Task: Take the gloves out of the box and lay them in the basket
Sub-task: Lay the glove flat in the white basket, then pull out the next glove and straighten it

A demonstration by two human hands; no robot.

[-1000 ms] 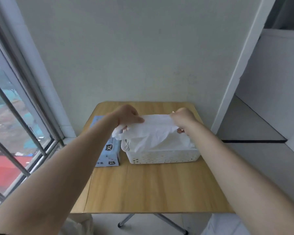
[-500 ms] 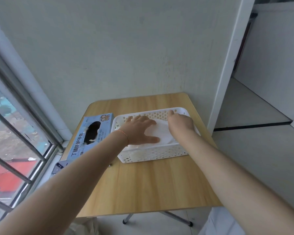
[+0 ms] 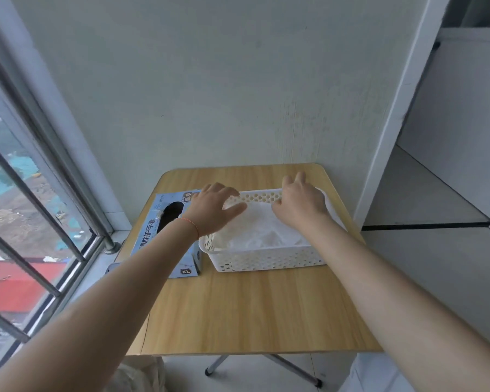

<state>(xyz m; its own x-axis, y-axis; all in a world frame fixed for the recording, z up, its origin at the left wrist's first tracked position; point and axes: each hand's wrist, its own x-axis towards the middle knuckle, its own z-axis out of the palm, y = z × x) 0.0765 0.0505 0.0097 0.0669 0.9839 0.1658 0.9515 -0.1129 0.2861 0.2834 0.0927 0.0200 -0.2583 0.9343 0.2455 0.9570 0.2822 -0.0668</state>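
Note:
A white perforated basket (image 3: pixel 266 261) stands on the wooden table (image 3: pixel 252 312), with thin white gloves (image 3: pixel 263 233) lying flat inside it. Left of it lies the light blue glove box (image 3: pixel 164 236), its dark oval opening facing up. My left hand (image 3: pixel 214 210) hovers over the basket's left end with fingers spread and relaxed, holding nothing. My right hand (image 3: pixel 300 202) is over the basket's far right corner, fingers loosely extended, also holding nothing. Whether either palm touches the gloves I cannot tell.
The table stands against a pale wall, with a barred window (image 3: pixel 26 207) close on the left and a white door frame (image 3: pixel 393 108) on the right. Bare tabletop lies in front of the basket. A folding metal leg (image 3: pixel 292 369) shows beneath.
A second ago both hands held a white glove stretched above the basket. They lowered it in, pressed it flat, and now both hands have let go and lifted slightly.

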